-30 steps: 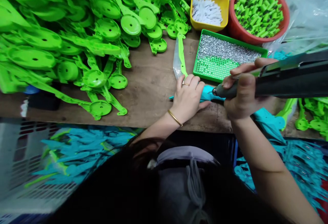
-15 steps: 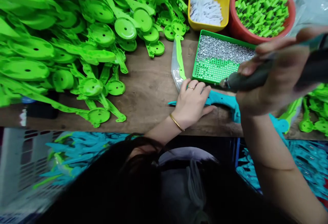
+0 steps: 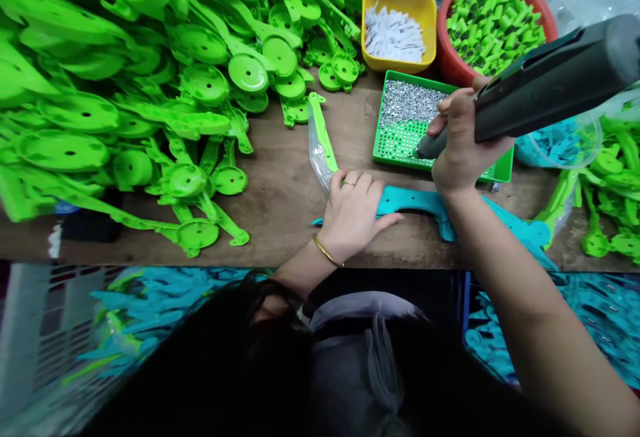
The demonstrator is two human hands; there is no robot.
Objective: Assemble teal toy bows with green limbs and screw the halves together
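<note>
My left hand lies flat, fingers together, pressing a teal plastic part onto the wooden table. My right hand is wrapped round a dark electric screwdriver. Its tip rests in the green screw tray, which holds several small silver screws. A green part in a clear bag lies just beyond my left fingers.
A big heap of green plastic parts covers the table's left half. A yellow tub of white pieces and a red bowl of green caps stand behind the tray. More green parts lie right. Crates of teal parts sit below the table edge.
My right hand has carried the screwdriver from the teal part up and over to the screw tray, its tip now down in the tray. My left hand stays on the teal part.
</note>
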